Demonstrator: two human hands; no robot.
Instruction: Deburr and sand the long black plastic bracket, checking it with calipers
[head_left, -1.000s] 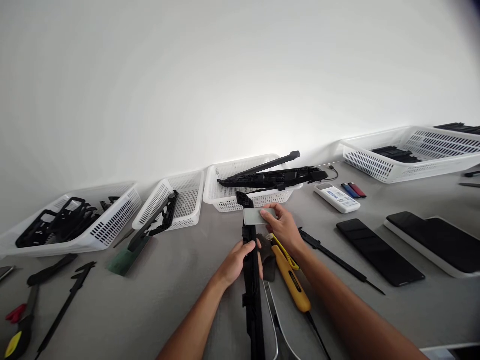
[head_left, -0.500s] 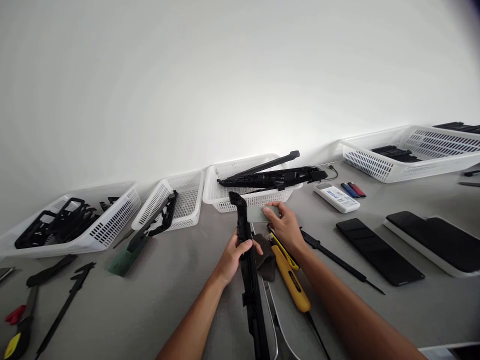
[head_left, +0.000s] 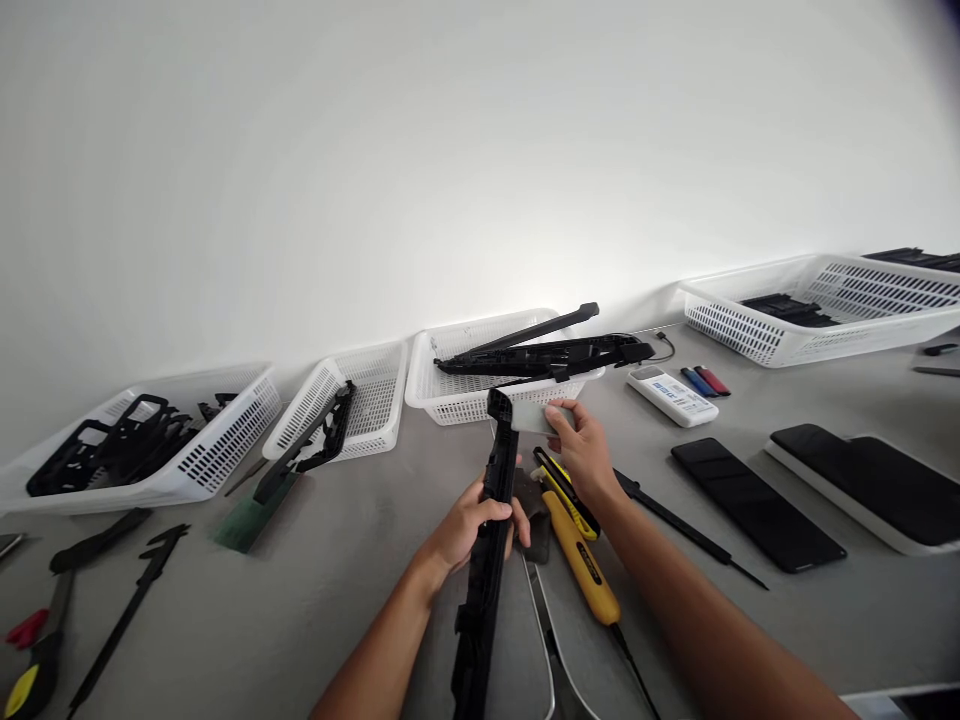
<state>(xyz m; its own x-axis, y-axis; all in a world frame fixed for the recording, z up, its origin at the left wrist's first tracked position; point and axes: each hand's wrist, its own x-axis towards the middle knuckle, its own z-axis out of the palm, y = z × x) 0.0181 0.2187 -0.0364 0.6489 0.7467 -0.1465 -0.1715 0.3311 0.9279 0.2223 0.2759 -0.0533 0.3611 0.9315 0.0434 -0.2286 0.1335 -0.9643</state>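
A long black plastic trim piece (head_left: 480,590) is gripped in my left hand (head_left: 466,525), its top end tilted slightly right. My right hand (head_left: 583,448) pinches a thin pale-grey flat sheet (head_left: 531,417), possibly sandpaper, whose left edge meets the trim piece near its upper end. Just below my right hand lie a black-and-yellow utility knife (head_left: 568,495) and a yellow-handled corded tool (head_left: 589,570). Partly behind my left fingers is a dark cloth-like piece (head_left: 536,530).
White baskets with black plastic parts stand along the wall: left (head_left: 225,455), centre-left (head_left: 382,400), middle (head_left: 442,405) and right (head_left: 795,350). Phones (head_left: 757,505), a white device (head_left: 673,396), a black caliper (head_left: 675,525) and another caliper (head_left: 131,610) lie on the grey table (head_left: 315,600).
The trim piece has swung: its top end moved right and its lower end left. My right hand and the sheet have shifted slightly right, the sheet still against the trim.
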